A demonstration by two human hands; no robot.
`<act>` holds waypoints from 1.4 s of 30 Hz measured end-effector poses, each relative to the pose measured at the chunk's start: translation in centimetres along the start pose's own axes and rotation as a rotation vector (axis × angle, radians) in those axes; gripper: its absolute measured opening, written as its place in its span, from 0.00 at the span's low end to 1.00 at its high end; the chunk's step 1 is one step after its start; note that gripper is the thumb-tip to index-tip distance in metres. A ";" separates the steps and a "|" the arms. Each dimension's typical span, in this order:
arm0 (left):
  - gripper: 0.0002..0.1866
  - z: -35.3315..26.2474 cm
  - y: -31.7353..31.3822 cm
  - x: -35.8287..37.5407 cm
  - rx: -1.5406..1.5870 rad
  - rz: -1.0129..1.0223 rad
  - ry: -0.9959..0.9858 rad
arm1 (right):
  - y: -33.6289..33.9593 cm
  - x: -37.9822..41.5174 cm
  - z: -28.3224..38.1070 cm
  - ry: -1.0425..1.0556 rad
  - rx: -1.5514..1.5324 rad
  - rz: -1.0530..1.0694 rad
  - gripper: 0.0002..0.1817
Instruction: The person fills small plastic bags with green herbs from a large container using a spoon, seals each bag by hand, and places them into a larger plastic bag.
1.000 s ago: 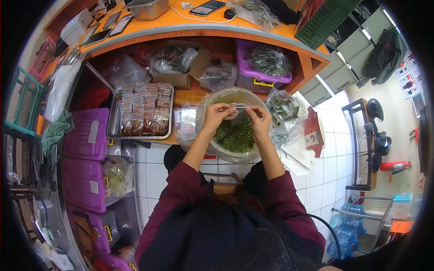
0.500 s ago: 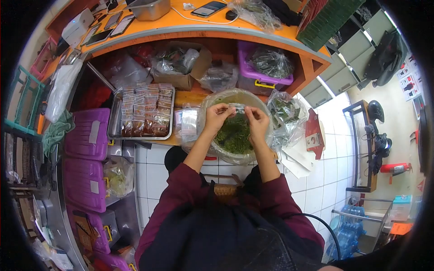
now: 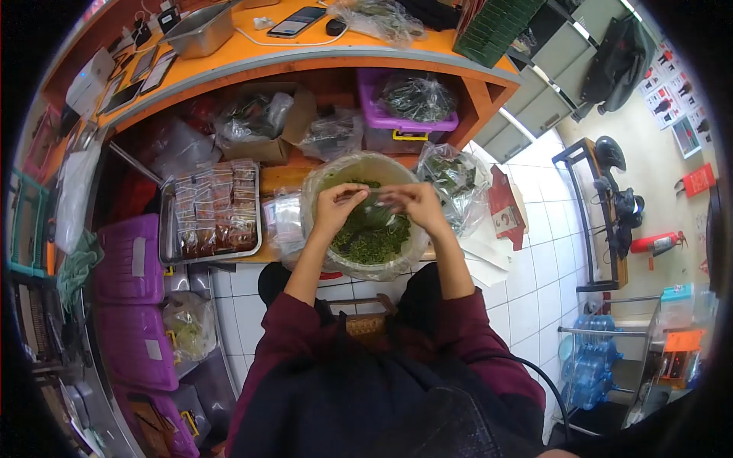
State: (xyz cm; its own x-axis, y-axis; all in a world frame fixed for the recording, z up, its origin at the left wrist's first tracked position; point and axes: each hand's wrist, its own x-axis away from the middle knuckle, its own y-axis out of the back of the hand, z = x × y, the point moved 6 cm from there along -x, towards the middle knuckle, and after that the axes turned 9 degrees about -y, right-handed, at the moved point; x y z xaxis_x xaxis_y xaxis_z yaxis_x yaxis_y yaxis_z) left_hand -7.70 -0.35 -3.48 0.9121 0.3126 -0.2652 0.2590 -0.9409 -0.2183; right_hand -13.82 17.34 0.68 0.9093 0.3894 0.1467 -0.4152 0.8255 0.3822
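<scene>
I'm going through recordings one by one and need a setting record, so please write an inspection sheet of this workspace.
Surface: orange counter; below it, a metal tray of packets.
Job's things: plastic-lined tub holding loose greens.
Clutter: bag of greenery and red box right of the tub; phone and metal pan on the counter.
Hands: left hand and right hand above the tub, fingers near each other; anything between them is too blurred to name.
Cables: white cable on the counter.
Surroundings: tiled floor, fire extinguisher, blue bottles.
</scene>
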 end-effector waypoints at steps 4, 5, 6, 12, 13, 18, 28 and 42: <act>0.06 0.3 -0.2 -0.2 -0.282 0.120 -0.037 | 6.9 5.6 7.9 0.631 0.144 -0.722 0.27; 0.06 0.5 -0.1 -0.2 -0.319 0.130 -0.009 | 8.4 6.7 8.4 0.710 0.187 -0.878 0.29; 0.06 0.6 -0.1 -0.2 -0.357 0.139 0.017 | 9.2 6.6 8.1 0.739 0.259 -0.886 0.30; 0.11 0.9 -0.1 0.3 -0.549 0.151 -0.093 | 11.4 -1.1 -9.7 0.083 0.742 -0.548 0.33; 0.13 0.6 -0.1 -0.1 -0.590 0.129 -0.155 | 10.7 -0.2 -10.2 -0.067 0.671 -0.595 0.33; 0.19 -1.9 -2.5 2.1 -0.129 0.059 0.124 | 3.8 7.8 5.5 0.587 0.287 -0.663 0.30; 0.27 -10.2 -4.1 10.4 0.707 0.001 0.290 | 3.0 8.9 4.2 0.668 0.265 -0.558 0.26; 0.15 -8.9 -13.9 -1.6 0.077 0.253 0.125 | 15.1 6.3 -13.1 0.039 0.316 -1.023 0.47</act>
State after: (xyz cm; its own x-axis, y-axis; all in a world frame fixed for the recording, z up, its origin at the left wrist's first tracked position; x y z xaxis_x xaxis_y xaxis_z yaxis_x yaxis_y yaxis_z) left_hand -9.92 11.06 8.33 0.9780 0.0458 -0.2036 -0.0028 -0.9727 -0.2320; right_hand -14.69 37.63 -4.52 0.8175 -0.4100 -0.4046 0.5747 0.6262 0.5268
